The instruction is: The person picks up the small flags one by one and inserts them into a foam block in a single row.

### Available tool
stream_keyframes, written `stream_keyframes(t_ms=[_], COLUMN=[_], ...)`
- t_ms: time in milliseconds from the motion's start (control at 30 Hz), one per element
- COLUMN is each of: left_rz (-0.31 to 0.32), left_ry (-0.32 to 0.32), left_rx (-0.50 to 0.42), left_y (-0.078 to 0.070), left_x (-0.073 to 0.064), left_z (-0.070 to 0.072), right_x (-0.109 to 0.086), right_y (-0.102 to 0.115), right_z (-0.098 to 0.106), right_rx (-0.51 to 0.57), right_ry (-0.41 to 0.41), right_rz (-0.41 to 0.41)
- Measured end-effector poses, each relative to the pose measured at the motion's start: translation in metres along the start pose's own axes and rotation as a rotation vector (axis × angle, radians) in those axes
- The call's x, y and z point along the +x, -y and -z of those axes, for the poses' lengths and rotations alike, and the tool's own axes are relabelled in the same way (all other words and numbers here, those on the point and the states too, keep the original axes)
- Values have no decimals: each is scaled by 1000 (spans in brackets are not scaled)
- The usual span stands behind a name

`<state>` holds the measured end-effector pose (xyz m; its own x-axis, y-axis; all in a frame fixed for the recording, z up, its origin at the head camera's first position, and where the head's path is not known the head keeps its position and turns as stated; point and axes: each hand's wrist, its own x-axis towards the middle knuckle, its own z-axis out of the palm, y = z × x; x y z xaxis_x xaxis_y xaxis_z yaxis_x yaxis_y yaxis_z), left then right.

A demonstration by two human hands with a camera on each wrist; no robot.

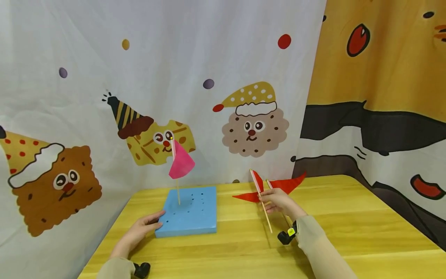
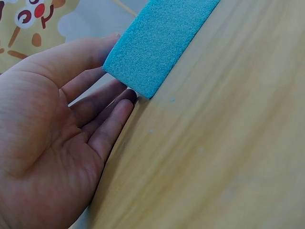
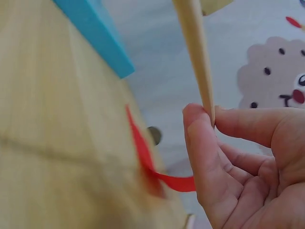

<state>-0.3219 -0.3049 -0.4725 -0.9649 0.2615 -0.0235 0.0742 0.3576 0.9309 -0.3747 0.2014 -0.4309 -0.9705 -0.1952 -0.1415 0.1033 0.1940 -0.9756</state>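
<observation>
A blue foam board (image 1: 195, 224) with small holes lies on the table. In it stands a pink flag (image 1: 182, 161) on a thin wooden stick. My left hand (image 1: 139, 230) holds the board's left edge near the front corner, thumb and fingers about it, as the left wrist view (image 2: 62, 124) shows. To the right of the board my right hand (image 1: 278, 201) pinches the stick of a red flag (image 1: 248, 197) between thumb and fingertip. A second red flag (image 1: 289, 184) has its stick partly behind that hand; whether it is held cannot be told.
The wooden table (image 1: 237, 252) runs forward to a white cloth (image 1: 156, 50) printed with cartoon biscuits. A yellow and black printed cloth (image 1: 376, 77) hangs at the right. Each wrist wears a small black camera.
</observation>
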Motion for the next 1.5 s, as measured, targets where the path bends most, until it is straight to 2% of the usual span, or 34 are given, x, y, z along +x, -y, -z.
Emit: stream_keyframes(t_ms=[200,533,767,1033,1233,1367,1500], left_rz=[-5,15,22,24,11,13,11], left_ry=[10,-68,-58,-16,-28,-37,-31], left_rx=[-7,-5,-2,11,21,8,-1], left_y=[3,3,3,3,3,3,2], left_x=[-3,-4,-4,-5,-3,-2,0], left_z=[0,-3,-1,-1,-1,-1,-2], right_x=[-12,-26,-39,-36,-29,-20,-11], right_y=[18,52,69,74,68,63,59], right_z=[3,-3,-9,-17,-32,-46,-59], right_rx=[1,-76,-78,-71,-36,-50,-52], right_ry=[8,-25,-29,-68,-88,-96,-123], right_rz=[75,141,204,284,376,455,497])
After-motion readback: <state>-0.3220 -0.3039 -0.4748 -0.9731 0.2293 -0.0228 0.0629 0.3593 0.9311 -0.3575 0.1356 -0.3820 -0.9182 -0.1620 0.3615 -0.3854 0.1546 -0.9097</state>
